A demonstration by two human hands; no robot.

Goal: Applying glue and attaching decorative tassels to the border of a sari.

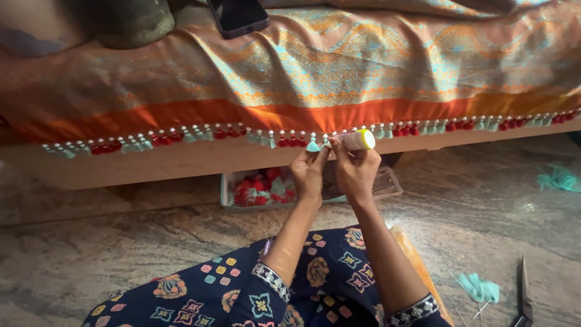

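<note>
An orange and teal patterned cloth (339,66) lies over a wooden platform, its red border edged with a row of red and mint tassels (181,136). My left hand (308,172) pinches a mint tassel (313,145) at the cloth's hem. Right beside it, my right hand (356,172) grips a small clear tube with a yellow cap (357,140), held against the hem. The two hands touch each other.
A clear plastic box (275,189) with red and mint tassels sits on the stone floor under the platform. A dark phone (238,16) lies on the cloth. Scissors (523,293) and mint thread scraps (480,287) lie at the right. My patterned dark dress (230,290) fills the foreground.
</note>
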